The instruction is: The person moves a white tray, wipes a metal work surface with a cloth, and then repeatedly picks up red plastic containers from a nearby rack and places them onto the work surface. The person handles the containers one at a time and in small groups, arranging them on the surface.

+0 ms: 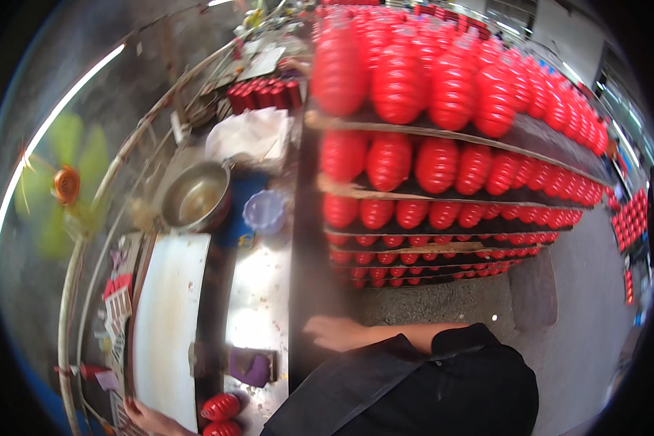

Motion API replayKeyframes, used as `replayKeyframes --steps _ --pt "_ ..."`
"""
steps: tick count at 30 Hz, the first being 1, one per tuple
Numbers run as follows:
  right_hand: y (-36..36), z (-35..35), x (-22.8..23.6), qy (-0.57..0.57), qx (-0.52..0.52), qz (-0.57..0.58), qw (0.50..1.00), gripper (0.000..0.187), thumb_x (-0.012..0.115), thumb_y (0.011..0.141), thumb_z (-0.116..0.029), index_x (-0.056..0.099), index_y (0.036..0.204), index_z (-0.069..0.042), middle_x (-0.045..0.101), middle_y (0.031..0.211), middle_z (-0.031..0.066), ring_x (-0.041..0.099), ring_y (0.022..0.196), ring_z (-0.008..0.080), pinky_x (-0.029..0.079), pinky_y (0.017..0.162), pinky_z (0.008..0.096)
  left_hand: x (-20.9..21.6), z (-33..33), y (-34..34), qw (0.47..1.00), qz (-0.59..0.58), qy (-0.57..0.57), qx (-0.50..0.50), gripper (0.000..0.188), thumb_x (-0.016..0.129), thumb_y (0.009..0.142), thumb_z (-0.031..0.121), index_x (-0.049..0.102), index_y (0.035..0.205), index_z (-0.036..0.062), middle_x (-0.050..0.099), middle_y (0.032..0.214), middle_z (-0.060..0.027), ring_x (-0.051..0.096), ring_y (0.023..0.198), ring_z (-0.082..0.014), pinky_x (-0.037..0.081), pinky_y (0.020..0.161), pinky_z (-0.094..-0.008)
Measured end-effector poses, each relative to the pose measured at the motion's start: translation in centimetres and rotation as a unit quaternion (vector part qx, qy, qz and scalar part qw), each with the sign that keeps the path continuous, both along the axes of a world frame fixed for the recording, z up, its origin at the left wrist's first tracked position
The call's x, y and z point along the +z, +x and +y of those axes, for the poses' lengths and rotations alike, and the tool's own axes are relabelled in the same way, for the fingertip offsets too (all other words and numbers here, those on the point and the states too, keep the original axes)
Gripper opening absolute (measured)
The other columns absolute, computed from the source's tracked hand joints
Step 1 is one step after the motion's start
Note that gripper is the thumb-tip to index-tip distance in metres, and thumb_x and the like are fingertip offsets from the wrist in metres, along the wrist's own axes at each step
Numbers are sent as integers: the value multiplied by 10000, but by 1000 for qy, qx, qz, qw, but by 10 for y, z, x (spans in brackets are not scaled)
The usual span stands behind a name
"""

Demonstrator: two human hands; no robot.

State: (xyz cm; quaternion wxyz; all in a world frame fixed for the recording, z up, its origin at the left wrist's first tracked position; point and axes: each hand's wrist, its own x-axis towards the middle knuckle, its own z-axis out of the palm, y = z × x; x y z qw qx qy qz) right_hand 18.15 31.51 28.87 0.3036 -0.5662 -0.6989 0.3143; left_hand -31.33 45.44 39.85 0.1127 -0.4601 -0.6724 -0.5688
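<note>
My left hand (147, 417) is at the lower left, by the near end of a long white board (168, 320). Part of it shows at the board's left edge; whether its fingers grip anything I cannot tell. My right hand (334, 333) reaches leftward over the dark edge of the workbench, fingers stretched out and somewhat blurred, with nothing visible in them. Between the hands, a small purple object (250, 369) sits in a dark holder on the bench. Two glossy red ribbed pieces (221, 407) lie near the bench's front.
Right of the bench stands a tall rack (443, 190) of stacked boards carrying rows of red ribbed pieces. A metal pot (195, 196), a lilac bowl (264, 211) and a white cloth (248, 136) are farther back. A yellow-green fan (65, 185) is at left.
</note>
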Motion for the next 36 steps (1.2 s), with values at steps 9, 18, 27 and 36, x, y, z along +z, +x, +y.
replayKeyframes --steps 9,18,27,36 --pt "262 -80 274 531 -364 -215 734 277 565 870 46 585 1144 6 587 1188 161 571 1166 325 479 971 407 202 102 380 813 -49 89 -573 294 601 985 52 599 1273 -10 626 1204 -81 591 1072 -141 464 953 -275" --pt "423 -42 436 269 -352 -18 896 316 698 905 -183 674 1162 0 680 1134 117 637 1069 193 505 946 331 341 100 626 639 -11 -149 -754 435 690 936 150 577 1345 51 664 1152 -71 607 1024 -129 515 820 -301" --pt "426 -6 452 253 -374 43 891 298 761 862 -239 736 1083 -41 717 937 63 639 757 98 518 698 260 345 142 700 626 -108 -132 -761 299 756 910 215 702 1147 42 564 707 33 479 581 -49 416 524 -216" --pt "385 12 463 225 -235 -311 893 437 683 888 -382 692 1166 -45 723 1090 158 687 1021 287 516 914 394 357 68 702 668 348 40 -657 500 713 853 452 716 1089 12 701 797 -155 676 714 -265 522 714 -404"
